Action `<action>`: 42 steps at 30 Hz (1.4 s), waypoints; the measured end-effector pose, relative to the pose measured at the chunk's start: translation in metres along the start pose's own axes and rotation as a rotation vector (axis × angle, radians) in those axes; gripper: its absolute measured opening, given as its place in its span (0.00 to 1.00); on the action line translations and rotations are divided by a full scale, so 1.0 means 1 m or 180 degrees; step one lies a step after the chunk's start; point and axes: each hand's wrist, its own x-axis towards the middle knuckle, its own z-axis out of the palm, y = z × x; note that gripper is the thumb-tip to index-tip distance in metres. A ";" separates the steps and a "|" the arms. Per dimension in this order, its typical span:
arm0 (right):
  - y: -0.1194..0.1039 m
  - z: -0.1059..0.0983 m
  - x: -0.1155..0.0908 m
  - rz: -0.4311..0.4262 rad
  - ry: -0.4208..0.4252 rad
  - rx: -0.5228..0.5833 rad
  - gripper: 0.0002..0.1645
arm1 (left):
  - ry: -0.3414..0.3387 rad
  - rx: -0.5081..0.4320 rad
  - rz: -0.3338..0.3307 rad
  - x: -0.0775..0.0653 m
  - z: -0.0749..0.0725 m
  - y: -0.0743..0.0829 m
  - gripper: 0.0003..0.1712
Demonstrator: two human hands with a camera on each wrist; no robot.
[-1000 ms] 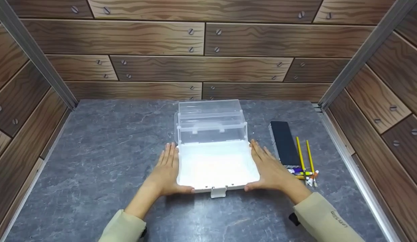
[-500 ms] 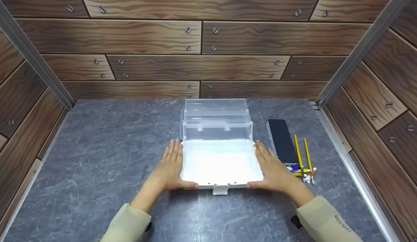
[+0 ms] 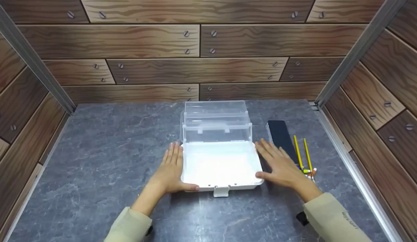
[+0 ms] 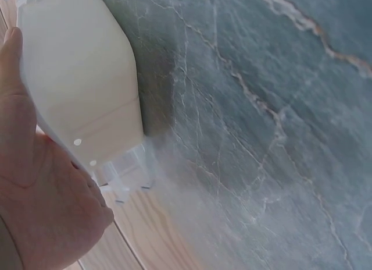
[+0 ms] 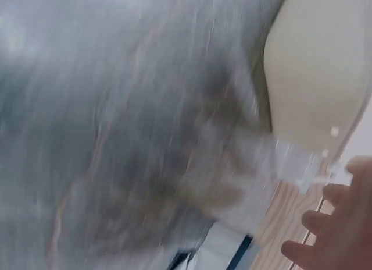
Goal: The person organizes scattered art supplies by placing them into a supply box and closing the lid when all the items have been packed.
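On a grey surface (image 3: 107, 148) within plank-patterned walls (image 3: 154, 40), we see a white box (image 3: 222, 161) near the middle, its inside washed out; its clear lid (image 3: 217, 134) extends toward the far edge, latch (image 3: 221, 192) toward the near one, long axis left to right; our left hand (image 3: 169, 173) and right hand (image 3: 280, 168) flank it, fingers straight, thumbs spread.

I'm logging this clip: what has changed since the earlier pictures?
The white box has slid slightly right, toward the black case, and the left hand has moved with it. The right hand has shifted right, its thumb off the box's front edge. The clear lid remains open; the yellow brushes lie as before.
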 end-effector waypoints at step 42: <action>0.082 0.016 0.037 0.1117 -0.0052 -0.0361 0.57 | 0.0034 0.0205 -0.0090 -0.002 0.001 0.005 0.87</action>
